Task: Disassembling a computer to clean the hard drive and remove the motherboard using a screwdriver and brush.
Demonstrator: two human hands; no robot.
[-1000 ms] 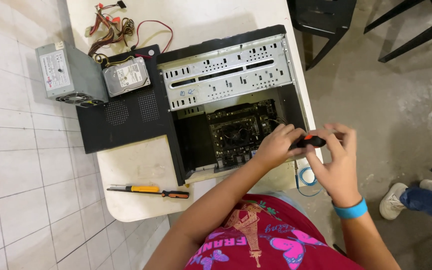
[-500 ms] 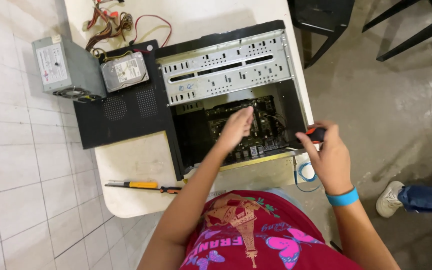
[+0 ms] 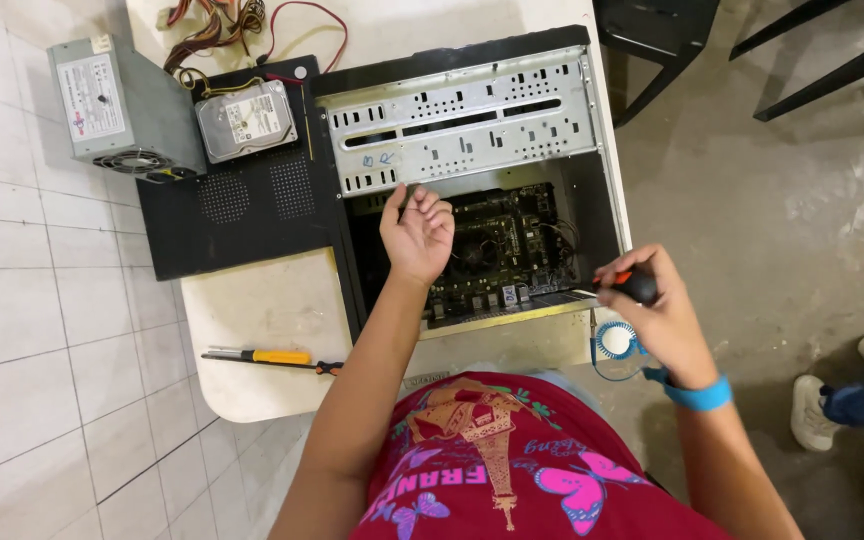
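Observation:
An open black computer case (image 3: 592, 215) lies on a white table (image 3: 262, 310), its motherboard (image 3: 517, 245) and metal drive cage (image 3: 462, 120) exposed. My left hand (image 3: 417, 232) reaches into the case over the board's left part, fingers curled by the drive cage edge; whether it holds anything is hidden. My right hand (image 3: 652, 310) is at the case's right front corner, shut on a black-and-orange screwdriver (image 3: 627, 285). A blue band sits on that wrist.
A grey power supply (image 3: 117, 100), a hard drive (image 3: 245, 120) and loose cables (image 3: 217, 25) lie at the back left on the removed black side panel (image 3: 232, 215). A yellow-handled screwdriver (image 3: 272, 358) rests near the table's front edge. Another person's shoes (image 3: 832, 400) at right.
My left hand left the screwdriver and moved left and deeper into the case, toward the drive cage. My right hand drew back to the case's right corner with the screwdriver.

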